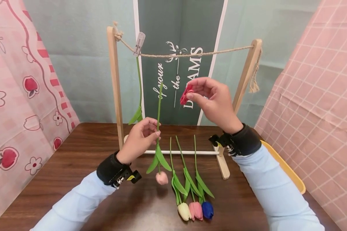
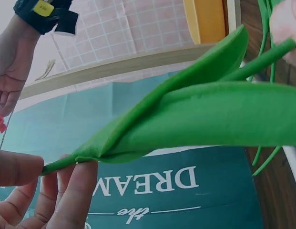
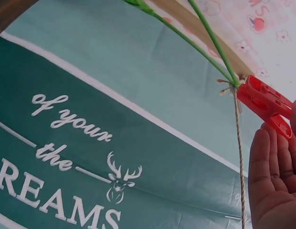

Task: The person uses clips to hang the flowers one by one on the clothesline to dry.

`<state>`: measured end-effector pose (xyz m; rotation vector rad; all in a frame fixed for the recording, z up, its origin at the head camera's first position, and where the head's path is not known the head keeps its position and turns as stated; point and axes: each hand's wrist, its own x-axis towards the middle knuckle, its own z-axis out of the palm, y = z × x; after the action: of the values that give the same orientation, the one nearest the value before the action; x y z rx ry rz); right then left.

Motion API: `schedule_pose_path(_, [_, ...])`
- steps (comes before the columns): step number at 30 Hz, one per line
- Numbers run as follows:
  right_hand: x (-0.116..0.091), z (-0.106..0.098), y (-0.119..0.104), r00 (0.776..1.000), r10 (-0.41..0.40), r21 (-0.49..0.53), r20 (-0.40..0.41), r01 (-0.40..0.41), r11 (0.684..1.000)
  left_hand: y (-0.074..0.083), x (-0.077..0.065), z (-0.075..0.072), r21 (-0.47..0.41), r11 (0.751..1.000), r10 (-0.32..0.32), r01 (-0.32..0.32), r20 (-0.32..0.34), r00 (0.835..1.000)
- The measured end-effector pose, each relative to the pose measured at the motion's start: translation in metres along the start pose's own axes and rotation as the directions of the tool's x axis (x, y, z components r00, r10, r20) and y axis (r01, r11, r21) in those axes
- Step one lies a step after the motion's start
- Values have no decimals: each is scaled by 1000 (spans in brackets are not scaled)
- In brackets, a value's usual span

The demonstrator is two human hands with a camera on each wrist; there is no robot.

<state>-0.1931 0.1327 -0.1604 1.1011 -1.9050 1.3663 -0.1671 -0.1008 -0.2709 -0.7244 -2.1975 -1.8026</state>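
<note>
Tulip (image 1: 159, 152), pale-pink, green-stemmed, pinched head-down in left hand (image 1: 141, 138). I see right hand (image 1: 216, 102) pinching red plastic clothespin (image 1: 185, 95).

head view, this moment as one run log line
left hand: holds pale pink tulip; right hand: pinches red clip; gray clip: on rope

This looks like a small curtained booth arranged around a table (image 1: 72, 150), though whether it stands in a home or a studio cannot be told. Pink cloth with apples and flowers (image 1: 20, 83) hangs at the left, pink checked cloth (image 1: 318, 93) at the right, and a green lettered cloth (image 1: 182, 22) across the back; black wrist straps (image 1: 245, 139) carrying small devices suggest a recording set-up.
</note>
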Motion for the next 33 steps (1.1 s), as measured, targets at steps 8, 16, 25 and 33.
schedule_pose_path(8, [30, -1, -6, 997, 53, 141, -64, -43, 989, 6, 12, -1, -10, 1000, 8, -9, -40, 999])
schedule_pose_path(16, [51, 1, -14, 989, 121, 196, -88, -102, 975, 11, 21, -1, -3, 999, 40, -40, -85, 996])
schedule_pose_path(25, [76, 4, -20, 981, 154, 196, -118, -129, 972, 13, 32, -1, 37, 995, 99, -94, -129, 987])
schedule_pose_path(33, [94, 9, -21, 977, 167, 193, -136, -139, 971, 11, 42, -2, 51, 993, 112, -105, -153, 982])
